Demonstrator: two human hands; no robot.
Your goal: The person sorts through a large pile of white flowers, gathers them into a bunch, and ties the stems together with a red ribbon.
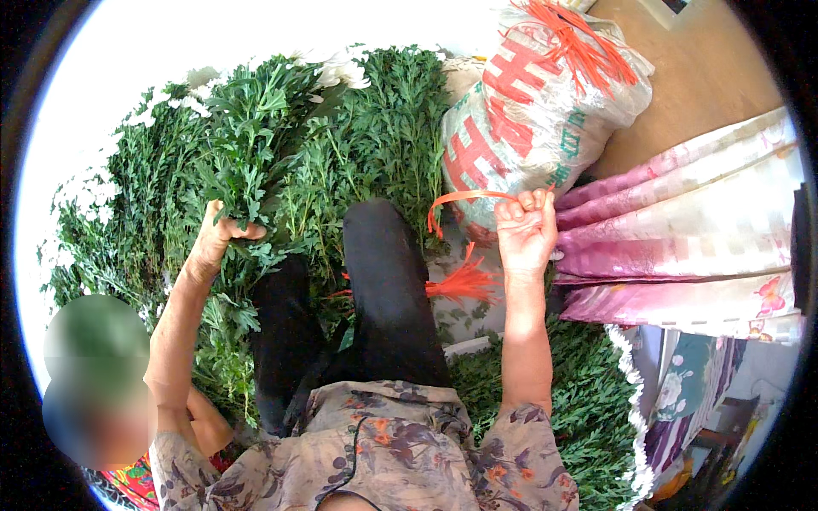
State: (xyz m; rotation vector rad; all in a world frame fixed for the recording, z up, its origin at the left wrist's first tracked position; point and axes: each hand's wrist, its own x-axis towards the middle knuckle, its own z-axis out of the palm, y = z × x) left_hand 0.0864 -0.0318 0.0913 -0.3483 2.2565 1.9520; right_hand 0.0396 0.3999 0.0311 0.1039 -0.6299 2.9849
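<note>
My left hand (233,231) is closed around a leafy bunch of white chrysanthemums (239,147), held upright beside my left knee. Leaves hide part of the fingers and the stems. Off to the right, my right hand (527,230) is raised, its fingers curled tightly around an orange plastic strip (470,194). The strip's free end curves out to the left and hangs down. More cut chrysanthemums (377,121) with long green stems lie packed beyond my knees. A bundle of orange strips (461,284) sticks out beside my right thigh.
A stuffed woven sack (530,121) stands beyond my right hand, with orange strips (578,45) on top. Pink and white curtain fabric (677,230) hangs at the right. Another chrysanthemum pile (588,396) lies by my right elbow. Another person's arm (208,425) shows at lower left.
</note>
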